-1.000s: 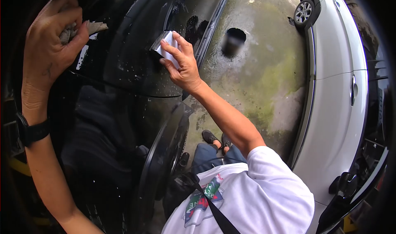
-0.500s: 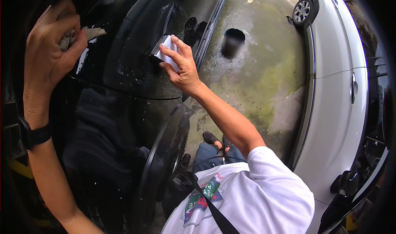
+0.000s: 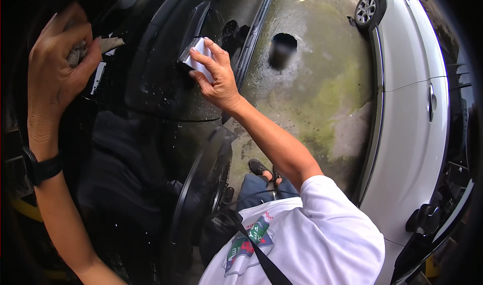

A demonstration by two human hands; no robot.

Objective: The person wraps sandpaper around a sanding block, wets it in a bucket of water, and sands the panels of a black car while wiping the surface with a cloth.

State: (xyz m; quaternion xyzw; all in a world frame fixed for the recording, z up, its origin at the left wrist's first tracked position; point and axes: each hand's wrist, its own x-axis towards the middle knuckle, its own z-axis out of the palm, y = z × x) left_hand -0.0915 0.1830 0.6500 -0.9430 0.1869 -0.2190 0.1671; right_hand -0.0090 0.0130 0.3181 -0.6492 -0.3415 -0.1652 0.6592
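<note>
My left hand (image 3: pixel 63 59) is closed around a crumpled grey cloth (image 3: pixel 108 44), whose corner sticks out past the thumb. It is raised at the upper left, over the black car, and a black watch (image 3: pixel 44 169) circles the wrist. My right hand (image 3: pixel 219 79) grips a small white squeegee-like block (image 3: pixel 200 59) between thumb and fingers. The block's dark front edge rests against the glossy side of the black car (image 3: pixel 151 79). Water drops dot the panel around it. The block's exact kind is hard to make out.
A white car (image 3: pixel 412 109) stands parallel on the right. Between the cars lies wet, mossy concrete (image 3: pixel 312 119) with a dark, blurred round patch (image 3: pixel 283 51). My shoes (image 3: pixel 259 167) are on this ground. A black strap (image 3: pixel 266 260) crosses my white shirt.
My right hand and the white block have shifted slightly up and left along the panel. My left hand with the cloth appears slightly farther left. Both grips stay the same.
</note>
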